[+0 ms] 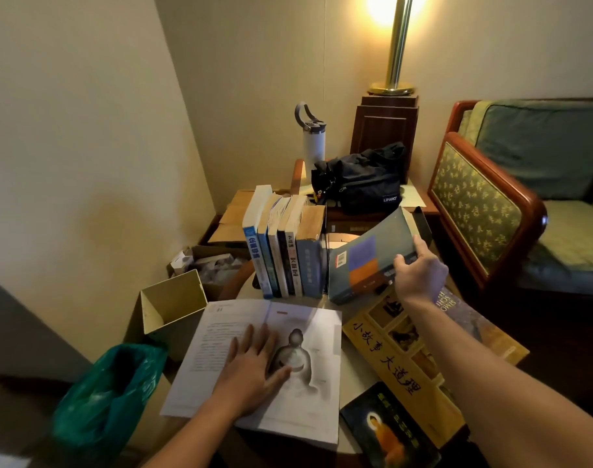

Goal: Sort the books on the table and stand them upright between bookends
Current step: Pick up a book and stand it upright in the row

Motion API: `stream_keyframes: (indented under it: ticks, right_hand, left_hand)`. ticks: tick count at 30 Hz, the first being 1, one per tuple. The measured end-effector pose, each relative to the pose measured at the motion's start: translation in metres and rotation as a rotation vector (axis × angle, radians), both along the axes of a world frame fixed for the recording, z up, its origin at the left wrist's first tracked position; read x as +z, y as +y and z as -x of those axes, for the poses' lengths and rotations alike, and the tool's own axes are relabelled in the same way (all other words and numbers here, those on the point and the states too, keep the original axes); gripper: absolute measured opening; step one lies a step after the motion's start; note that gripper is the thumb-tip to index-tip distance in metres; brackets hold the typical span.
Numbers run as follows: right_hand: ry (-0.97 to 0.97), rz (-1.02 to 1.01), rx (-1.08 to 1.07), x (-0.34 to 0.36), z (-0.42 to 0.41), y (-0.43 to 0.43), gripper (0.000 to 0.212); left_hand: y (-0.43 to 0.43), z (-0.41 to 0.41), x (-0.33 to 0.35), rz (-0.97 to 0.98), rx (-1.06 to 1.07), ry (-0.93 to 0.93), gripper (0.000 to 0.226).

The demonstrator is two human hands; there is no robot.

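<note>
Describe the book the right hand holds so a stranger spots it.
Find the row of upright books on the table. Right of it leans a grey-blue book, gripped by the right hand. Only its cover has a purple square above an orange one.

Home sitting room: upholstered wooden armchair [511,184], lit brass floor lamp [397,45], wallpapered corner.

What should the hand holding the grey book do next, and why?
Probably tip the grey book upright against the row of books: the right hand grips it tilted beside them, with the black bookend just behind.
</note>
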State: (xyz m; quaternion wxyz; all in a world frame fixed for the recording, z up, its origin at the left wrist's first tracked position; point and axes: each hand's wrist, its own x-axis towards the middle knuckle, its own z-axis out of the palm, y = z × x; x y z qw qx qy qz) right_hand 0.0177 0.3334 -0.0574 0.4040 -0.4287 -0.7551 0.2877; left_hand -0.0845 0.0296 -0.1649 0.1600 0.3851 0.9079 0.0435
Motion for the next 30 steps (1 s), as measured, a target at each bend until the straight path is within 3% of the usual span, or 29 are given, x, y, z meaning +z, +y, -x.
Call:
stream_keyframes:
  ticks: [7,12,19,22,26,30]
  right_hand:
    - [0.022,-0.261,0.190,0.007,0.022,-0.021,0.056]
    - [-0.063,-0.433,0.413,0.017,0.045,-0.031,0.046]
    - [-0.027,-0.024,0.613,0.032,0.067,-0.051,0.052]
    - [-0.095,0.040,0.643,0.031,0.066,-0.047,0.062]
    - [-0.093,0.150,0.690,0.023,0.060,-0.044,0.079]
    - [-0.043,0.242,0.706,0.016,0.049,-0.040,0.081]
  left_hand:
    - [0.000,0.007,-0.001,-0.014,0.011,-0.061,0.084]
    - [0.000,0.006,0.000,-0.026,0.040,-0.090,0.082]
    - [-0.013,0.015,0.004,-0.102,0.131,-0.138,0.082]
    - [-0.021,0.024,0.006,-0.078,0.135,-0.121,0.078]
    - [0.001,0.028,0.032,-0.214,-0.020,0.056,0.074]
    - [0.064,0.036,0.082,-0.473,-0.221,0.297,0.065]
